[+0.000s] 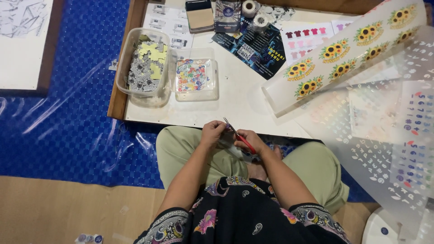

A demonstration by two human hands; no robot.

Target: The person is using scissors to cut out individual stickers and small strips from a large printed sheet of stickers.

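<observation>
Lap-level, near board's front edge: right hand point(251, 141) closed on red-handled scissors point(238, 135), blades slightly open; left hand point(212, 133) pinches tiny cutout, too small to tell.

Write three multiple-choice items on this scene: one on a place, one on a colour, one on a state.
1. Where do the two clear plastic tubs stand?
A. on the low table's near-left part
B. on the wooden floor
C. on the person's lap

2. What colour are the scissors' handles?
A. green
B. red
C. white

3. What is the right hand doing?
A. resting flat on the table
B. reaching into a tub
C. gripping the scissors

Key: 1 A, they sit by the table's left edge; 2 B, red shows in the hand; 3 C, fingers wrap the handles beside the left hand.
</observation>
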